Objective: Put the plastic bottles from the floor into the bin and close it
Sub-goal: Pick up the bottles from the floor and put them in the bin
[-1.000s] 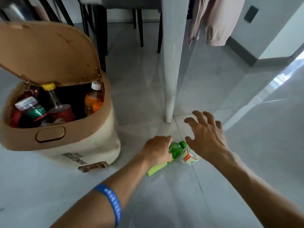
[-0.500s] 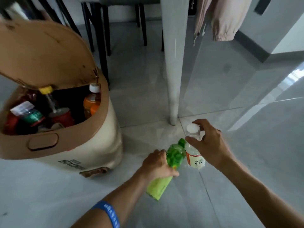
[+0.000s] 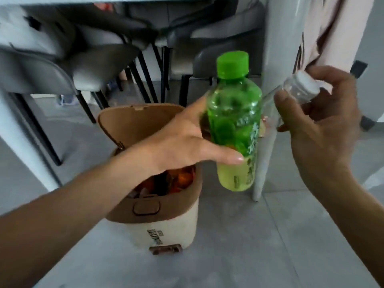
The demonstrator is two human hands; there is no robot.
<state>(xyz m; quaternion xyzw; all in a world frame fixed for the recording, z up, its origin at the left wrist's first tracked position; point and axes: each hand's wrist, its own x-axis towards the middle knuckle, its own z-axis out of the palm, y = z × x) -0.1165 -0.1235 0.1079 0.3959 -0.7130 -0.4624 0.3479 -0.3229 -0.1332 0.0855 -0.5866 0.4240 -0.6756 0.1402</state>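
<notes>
My left hand [image 3: 182, 142] grips a green bottle [image 3: 234, 125] with a green cap, held upright in the air just right of the bin. My right hand [image 3: 320, 121] holds a clear bottle [image 3: 295, 92] with a white cap, tilted, beside the green one. The beige bin [image 3: 166, 225] stands on the floor below my left forearm. Its brown lid [image 3: 133, 121] is raised. Inside I see orange and red bottles [image 3: 180, 179], partly hidden by my arm.
A white table leg [image 3: 268, 100] rises right behind the two bottles. Grey chairs [image 3: 52, 69] with black legs stand under the table behind the bin. A pink garment [image 3: 332, 28] hangs at the upper right. Grey tiled floor [image 3: 249, 246] lies in front.
Both hands have lifted their bottles off the floor and up toward the bin. The green bottle now stands upright in my left hand. The view has swung left and upward.
</notes>
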